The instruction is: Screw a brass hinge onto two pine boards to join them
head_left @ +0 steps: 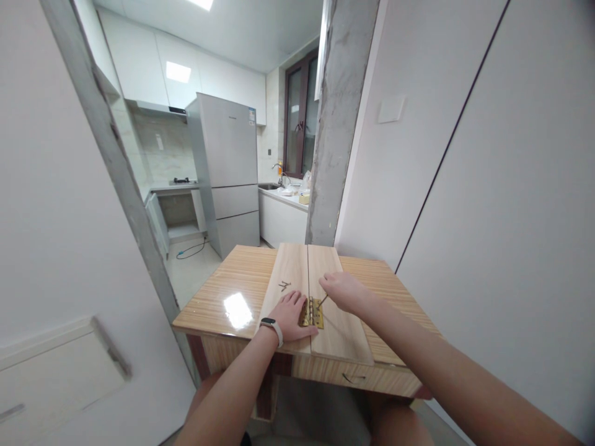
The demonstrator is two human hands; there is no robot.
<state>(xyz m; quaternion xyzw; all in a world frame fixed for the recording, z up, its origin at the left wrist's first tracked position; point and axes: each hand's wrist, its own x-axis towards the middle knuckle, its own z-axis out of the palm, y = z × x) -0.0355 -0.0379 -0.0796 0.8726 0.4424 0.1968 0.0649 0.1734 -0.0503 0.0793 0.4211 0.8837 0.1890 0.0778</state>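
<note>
Your right hand (341,291) clenches what looks like a screwdriver (322,302) against the hinge (319,316), which spans two boards (294,263) on the worktop (235,272); your left hand (289,318) lies spread at its edge. You're seemingly screwing it down; next, straighten the tilted screwdriver.

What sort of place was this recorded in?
Probably a home, just outside a kitchen: beyond the wooden table are a tall refrigerator, a sink with a faucet and white wall cabinets.

Single head-worn view, forward and down from behind and above the nearby hands (289,317) and table (248,269), refrigerator (232,145) beyond.
</note>
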